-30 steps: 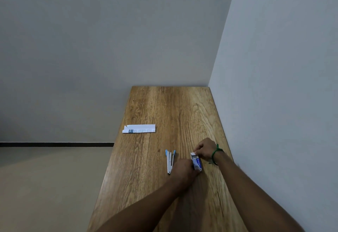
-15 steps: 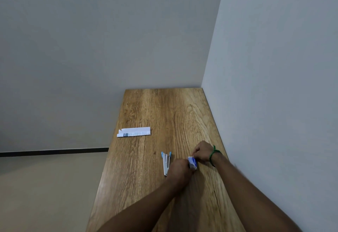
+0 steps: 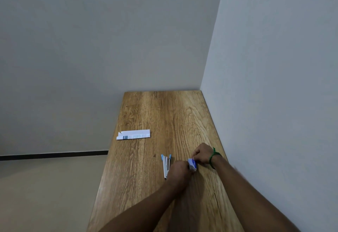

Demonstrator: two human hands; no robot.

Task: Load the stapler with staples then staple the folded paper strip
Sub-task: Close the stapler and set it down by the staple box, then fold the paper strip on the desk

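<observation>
A small silver stapler (image 3: 166,166) with blue tips lies spread open on the wooden table (image 3: 157,114). Just right of it sits a small blue-and-white staple box (image 3: 192,164). My left hand (image 3: 180,172) grips the box's near end and partly covers the stapler's rear. At the box's far end my right hand (image 3: 202,154), with a green band at the wrist, pinches it. The folded paper strip (image 3: 133,134), white with print, lies flat near the table's left edge, farther back.
A wall (image 3: 274,85) runs right along the table's right edge, and another wall stands behind its far end. The table's left edge drops to a beige floor (image 3: 45,195).
The view has shifted a little. Both hands stay on the staple box, fingers working at its ends; the stapler and paper strip have not moved.
</observation>
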